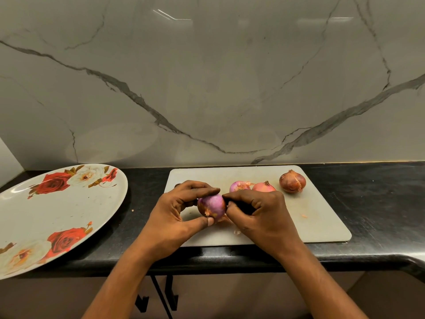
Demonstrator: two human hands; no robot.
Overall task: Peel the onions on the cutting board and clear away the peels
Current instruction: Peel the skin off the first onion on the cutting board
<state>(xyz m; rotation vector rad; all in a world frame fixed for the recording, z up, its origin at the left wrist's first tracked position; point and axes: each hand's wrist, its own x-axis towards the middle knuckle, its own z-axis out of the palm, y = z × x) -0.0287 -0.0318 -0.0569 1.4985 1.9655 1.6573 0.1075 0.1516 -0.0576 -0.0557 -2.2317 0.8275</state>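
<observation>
Peeling under way, well short of done: held onion over the near-left part of the cutting board, gripped by the left hand, fingers across the top and thumb under the root end. Against the bulb's right side, the right hand curled tight, fingertips pinching at the skin. Purple flesh bared across the middle, brown skin left near the root. Three more onions waiting along the board's far edge, the rightmost fully brown. Next, likely: tearing the last skin off toward the root, then gathering the peel scraps from the board, perhaps onto the flowered plate at left.
</observation>
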